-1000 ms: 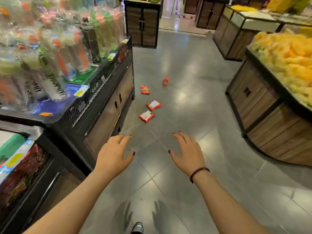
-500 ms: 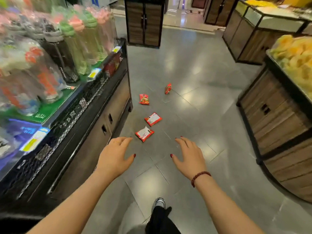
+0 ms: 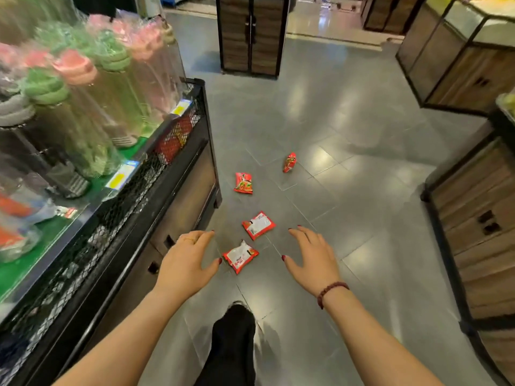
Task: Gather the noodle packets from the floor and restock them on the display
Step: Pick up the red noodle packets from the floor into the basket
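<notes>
The grey tiled floor [image 3: 348, 129] fills most of the picture. Along the left side of the frame stands a long black display [image 3: 156, 196] with a wire mesh front, and tall wrapped bottles [image 3: 83, 107] with pink and green tops stand on its upper level. At the right edge there is a wooden stand [image 3: 479, 218], and at the top centre a dark cabinet [image 3: 252, 34] with two doors.

Two bare arms reach forward from the bottom of the frame, and a leg in black [image 3: 234, 344] shows between them. The left hand [image 3: 186, 263] is just left of the centre, palm down; its fingers are released, a little spread, and hold nothing. The right hand [image 3: 315, 260], just right of the centre, is empty too, with released fingers.

Four red noodle packets [image 3: 262, 222] lie on the floor in the middle of the frame. The nearest packet [image 3: 240, 256] lies between the two hands, white side up, close to the left thumb. The second packet [image 3: 255, 228] is a little above it. The third packet [image 3: 243, 183] is higher, near the corner of the display. The fourth packet [image 3: 289, 162] is the highest, to the right.

A bead bracelet [image 3: 330, 292] is on the right wrist and a thin ring [image 3: 189, 240] is on the left hand.
</notes>
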`<control>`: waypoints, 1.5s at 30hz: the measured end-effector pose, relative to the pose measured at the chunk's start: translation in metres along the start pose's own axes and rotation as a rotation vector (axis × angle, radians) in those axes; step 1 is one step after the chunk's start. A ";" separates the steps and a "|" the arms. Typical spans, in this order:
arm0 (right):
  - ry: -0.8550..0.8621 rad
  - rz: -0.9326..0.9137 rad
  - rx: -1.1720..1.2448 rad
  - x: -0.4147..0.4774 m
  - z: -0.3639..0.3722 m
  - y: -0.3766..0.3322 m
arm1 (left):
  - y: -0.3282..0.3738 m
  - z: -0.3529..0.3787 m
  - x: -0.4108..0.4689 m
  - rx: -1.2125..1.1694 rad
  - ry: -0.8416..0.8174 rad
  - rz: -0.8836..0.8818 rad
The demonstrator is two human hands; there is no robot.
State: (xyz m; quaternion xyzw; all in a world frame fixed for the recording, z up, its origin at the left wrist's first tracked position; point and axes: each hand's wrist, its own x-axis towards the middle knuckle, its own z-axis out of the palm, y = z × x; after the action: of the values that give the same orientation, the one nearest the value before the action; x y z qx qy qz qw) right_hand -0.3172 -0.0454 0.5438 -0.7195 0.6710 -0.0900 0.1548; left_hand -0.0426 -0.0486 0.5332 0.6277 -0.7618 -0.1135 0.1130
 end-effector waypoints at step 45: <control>-0.695 -0.220 0.021 0.602 0.474 0.226 | -0.157 0.547 0.343 -0.310 -0.375 -0.942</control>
State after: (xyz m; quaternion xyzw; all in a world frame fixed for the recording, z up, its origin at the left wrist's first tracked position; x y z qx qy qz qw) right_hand -0.3191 -0.6072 -0.0240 -0.7734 0.4961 0.1367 0.3703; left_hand -0.1330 -0.3978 -0.0248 0.8468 -0.3788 -0.3733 0.0031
